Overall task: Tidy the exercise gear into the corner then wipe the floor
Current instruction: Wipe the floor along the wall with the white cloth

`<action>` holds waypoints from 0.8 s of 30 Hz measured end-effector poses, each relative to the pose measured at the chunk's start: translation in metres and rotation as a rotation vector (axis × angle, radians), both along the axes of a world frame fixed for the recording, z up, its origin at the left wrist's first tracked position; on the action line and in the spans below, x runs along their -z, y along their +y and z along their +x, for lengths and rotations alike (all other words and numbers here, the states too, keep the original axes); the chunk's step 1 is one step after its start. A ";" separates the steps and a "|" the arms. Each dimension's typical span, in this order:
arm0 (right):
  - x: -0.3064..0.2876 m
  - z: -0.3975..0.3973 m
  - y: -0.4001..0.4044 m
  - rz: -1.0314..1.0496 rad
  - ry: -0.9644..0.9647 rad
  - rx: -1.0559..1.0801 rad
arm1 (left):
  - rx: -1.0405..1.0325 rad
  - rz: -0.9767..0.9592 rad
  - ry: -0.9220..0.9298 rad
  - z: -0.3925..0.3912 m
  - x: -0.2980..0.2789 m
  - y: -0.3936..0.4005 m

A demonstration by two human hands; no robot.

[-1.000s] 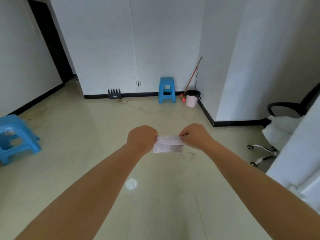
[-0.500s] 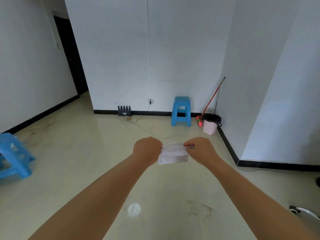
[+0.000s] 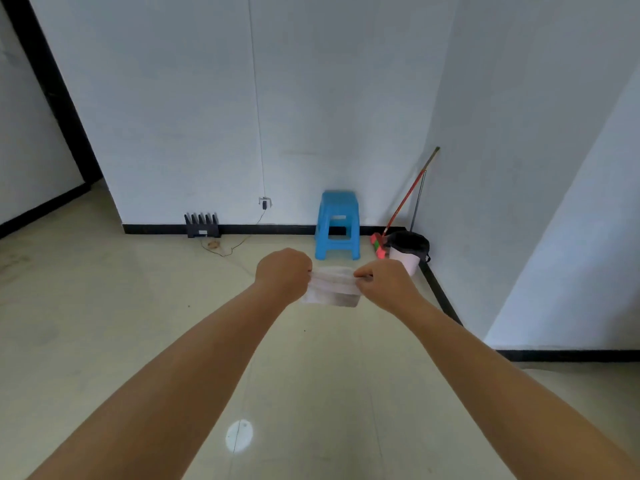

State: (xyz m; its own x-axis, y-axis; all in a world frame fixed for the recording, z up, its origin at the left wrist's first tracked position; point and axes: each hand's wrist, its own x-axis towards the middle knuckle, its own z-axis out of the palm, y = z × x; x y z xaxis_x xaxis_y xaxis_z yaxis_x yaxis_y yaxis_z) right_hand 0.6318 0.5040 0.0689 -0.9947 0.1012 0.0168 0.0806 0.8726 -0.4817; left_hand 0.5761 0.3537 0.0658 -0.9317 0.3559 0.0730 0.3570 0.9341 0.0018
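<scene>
Glossy cream floor (image 3: 104,341) spreads out under me, white walls meeting in the corner ahead. A blue stool (image 3: 336,225) stands against the baseboard, a pink bin (image 3: 408,252) with a black liner just right of it, a red-handled broom (image 3: 405,206) leaning there. My left hand (image 3: 282,273) and right hand (image 3: 384,285) are out front, fingers curled, pinching a white wipe (image 3: 332,287) stretched between them, held above the floor.

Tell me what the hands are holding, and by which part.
A white wipe, stretched between both hands: the left hand pinches its left end, the right hand its right end.
</scene>
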 end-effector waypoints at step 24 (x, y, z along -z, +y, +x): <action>0.069 -0.658 0.201 -0.083 0.117 0.026 | -0.085 0.116 -0.393 -0.658 0.062 0.203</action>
